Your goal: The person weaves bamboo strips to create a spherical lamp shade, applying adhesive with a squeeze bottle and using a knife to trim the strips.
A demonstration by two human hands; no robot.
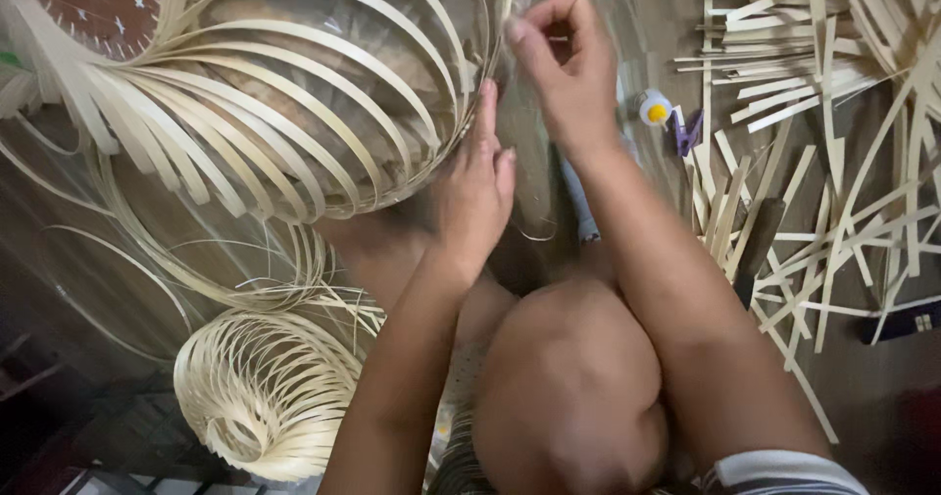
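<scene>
Bamboo frame (294, 93) rim sits between left hand (475, 196) and right hand (564, 74) fingers.

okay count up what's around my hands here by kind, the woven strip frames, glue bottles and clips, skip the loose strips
Woven strip frames: 2, the large frame that the left hand and right hand touch, and the small frame
Glue bottle: 1
Purple clip: 1
Total: 4
</scene>
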